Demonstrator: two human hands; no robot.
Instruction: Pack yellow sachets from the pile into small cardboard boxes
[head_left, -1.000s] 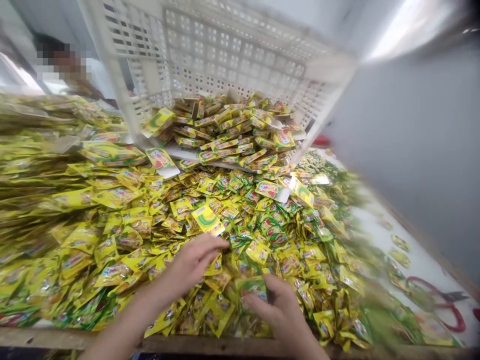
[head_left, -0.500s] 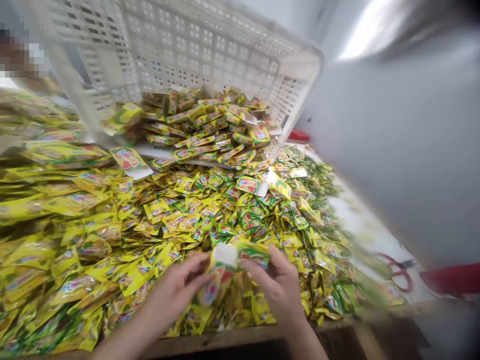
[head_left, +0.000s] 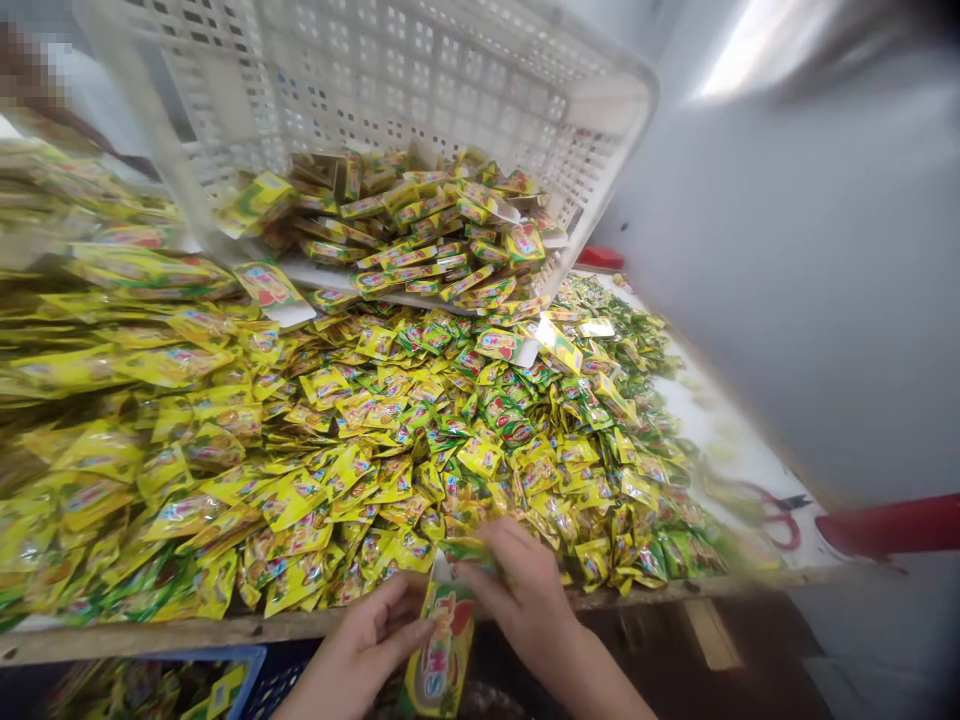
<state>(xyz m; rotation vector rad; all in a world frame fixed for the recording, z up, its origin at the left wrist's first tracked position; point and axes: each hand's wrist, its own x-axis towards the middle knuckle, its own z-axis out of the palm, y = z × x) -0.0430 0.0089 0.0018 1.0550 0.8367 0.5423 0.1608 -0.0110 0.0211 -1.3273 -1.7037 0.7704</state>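
Observation:
My left hand [head_left: 379, 640] is closed round the side of a small yellow-green printed box [head_left: 442, 650] at the bottom centre, in front of the table's edge. At the box's upper, open end, my right hand [head_left: 521, 590] pinches a yellow-green packet [head_left: 466, 549], partly hidden by the fingers and blurred. A white flap of the box shows beside it. Beyond both hands, a wide heap of yellow and green packets [head_left: 360, 400] covers the table. Several flat boxes lie on the heap.
A white plastic crate [head_left: 615, 150] lies tipped on its side, holding many small boxes [head_left: 420, 230]. Red-handled scissors [head_left: 784, 515] and a red object [head_left: 892, 525] are at the right. Below the table edge stands a blue crate [head_left: 251, 675]. Part of a person [head_left: 52, 110] shows top left.
Both hands have moved down and toward me with the box and packet, past the table's edge. The packet is now at the box's open end. The view has tilted down, showing the blue crate.

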